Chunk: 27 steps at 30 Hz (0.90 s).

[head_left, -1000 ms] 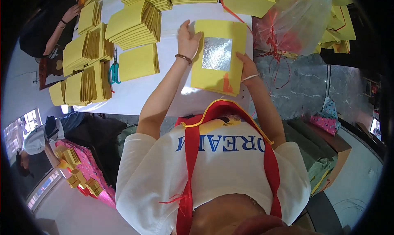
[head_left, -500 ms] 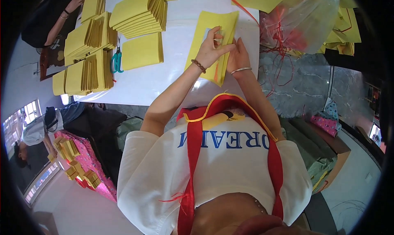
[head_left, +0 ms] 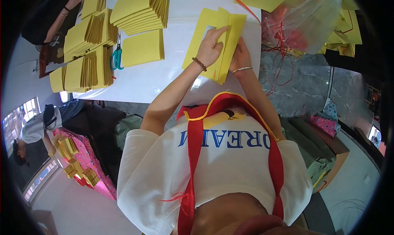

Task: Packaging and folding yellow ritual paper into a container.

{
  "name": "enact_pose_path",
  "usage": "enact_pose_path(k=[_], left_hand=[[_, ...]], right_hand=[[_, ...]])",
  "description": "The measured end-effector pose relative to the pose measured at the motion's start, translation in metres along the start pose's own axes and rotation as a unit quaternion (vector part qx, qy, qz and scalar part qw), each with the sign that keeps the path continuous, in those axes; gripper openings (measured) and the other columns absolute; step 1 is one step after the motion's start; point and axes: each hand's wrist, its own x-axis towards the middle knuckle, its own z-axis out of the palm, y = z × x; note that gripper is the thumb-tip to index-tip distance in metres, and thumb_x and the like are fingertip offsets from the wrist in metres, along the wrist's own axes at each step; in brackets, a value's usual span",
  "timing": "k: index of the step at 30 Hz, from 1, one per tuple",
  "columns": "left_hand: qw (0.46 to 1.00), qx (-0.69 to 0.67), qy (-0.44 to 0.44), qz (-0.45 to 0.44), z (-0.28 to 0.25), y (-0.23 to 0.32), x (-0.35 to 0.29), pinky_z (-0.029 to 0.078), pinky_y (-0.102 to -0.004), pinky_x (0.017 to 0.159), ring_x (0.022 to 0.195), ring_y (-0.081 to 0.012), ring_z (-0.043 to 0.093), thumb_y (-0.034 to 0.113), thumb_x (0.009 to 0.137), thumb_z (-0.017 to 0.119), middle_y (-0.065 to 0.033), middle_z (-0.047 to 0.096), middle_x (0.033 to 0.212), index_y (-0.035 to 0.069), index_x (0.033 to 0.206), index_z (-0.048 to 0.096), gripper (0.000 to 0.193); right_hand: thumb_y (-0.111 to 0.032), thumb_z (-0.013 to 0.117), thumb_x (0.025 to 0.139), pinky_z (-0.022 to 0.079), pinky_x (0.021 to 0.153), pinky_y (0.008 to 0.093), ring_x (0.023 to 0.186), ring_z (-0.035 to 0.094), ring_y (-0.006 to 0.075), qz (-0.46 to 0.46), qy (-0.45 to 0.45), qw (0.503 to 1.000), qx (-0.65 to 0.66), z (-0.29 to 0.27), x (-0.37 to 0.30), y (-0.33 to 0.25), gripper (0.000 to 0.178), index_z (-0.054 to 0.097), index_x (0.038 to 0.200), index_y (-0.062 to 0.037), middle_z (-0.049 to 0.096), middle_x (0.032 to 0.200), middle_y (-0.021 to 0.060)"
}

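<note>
A yellow folded sheet of paper lies tilted on the white table, with a raised flap along its middle. A pale patch and an orange mark show on its left part. My left hand rests on the sheet, index finger stretched out against the flap, the other fingers partly curled. At the right edge, my right hand grips the sheet, its fingertips partly hidden by the paper. Left of it lies a flat yellow stack of folded paper, beside teal-handled scissors.
Several yellow paper stacks cover the table's left and far side. A clear plastic bag with red strings sits at the right, near more yellow paper. Another person's arm reaches in at the far left. Green-wrapped bundles stand to my right.
The sheet has opened wider, its right part spreading to the right. My left hand's fingers have gone from a pinch to a stretched index finger on the flap. My right hand barely moved.
</note>
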Motion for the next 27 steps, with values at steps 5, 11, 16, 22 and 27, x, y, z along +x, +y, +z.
enact_pose_path(k=[5,11,16,22,27], left_hand=[[0.981,-0.116,-0.056,-0.143,-0.002,0.007,0.004,0.038,-0.0364,0.092,0.107,-0.0322,0.048,0.012,0.077,0.056,-0.0189,0.05,0.115,0.002,0.112,0.053,0.037],[0.998,0.021,-0.045,-0.038,0.002,0.017,0.003,0.038,-0.0384,0.09,0.105,-0.0346,0.048,0.039,0.067,0.071,-0.0215,0.049,0.114,0.0,0.12,0.045,0.071],[0.998,0.038,-0.056,0.0,-0.002,0.013,0.003,0.037,-0.0389,0.092,0.109,-0.0354,0.044,0.042,0.065,0.073,-0.0213,0.049,0.116,0.0,0.125,0.038,0.081],[0.995,-0.032,-0.088,-0.047,-0.007,0.006,0.0,0.035,-0.0322,0.095,0.115,-0.025,0.043,0.031,0.071,0.072,-0.017,0.046,0.122,0.001,0.128,0.037,0.074],[0.991,-0.068,-0.069,-0.097,-0.01,0.006,-0.004,0.044,-0.0238,0.072,0.087,-0.0128,0.054,0.028,0.076,0.068,-0.0082,0.057,0.099,0.004,0.125,0.042,0.061]], right_hand=[[-0.032,0.036,0.094,0.04,0.092,0.0331,0.107,0.05,0.0199,-0.019,0.034,0.999,-0.035,0.005,-0.003,0.001,0.04,0.041,0.125,-0.0067,0.05,0.12,0.0068],[-0.027,0.031,0.095,0.041,0.092,0.0346,0.107,0.052,0.021,-0.01,-0.109,0.992,0.058,-0.009,0.004,0.004,0.038,0.043,0.123,-0.0036,0.053,0.117,0.0094],[-0.024,0.031,0.095,0.041,0.093,0.0363,0.108,0.051,0.0227,0.042,-0.175,0.976,0.123,-0.016,0.009,0.003,0.037,0.042,0.123,-0.0022,0.052,0.119,0.0111],[-0.025,0.032,0.095,0.04,0.094,0.0375,0.109,0.05,0.0234,0.034,-0.13,0.988,0.079,-0.02,0.01,0.004,0.038,0.042,0.124,-0.0028,0.051,0.121,0.0112],[-0.026,0.032,0.095,0.04,0.094,0.0373,0.108,0.051,0.0232,0.033,-0.105,0.99,0.086,-0.016,0.008,0.006,0.037,0.043,0.123,-0.0036,0.052,0.119,0.0107]])
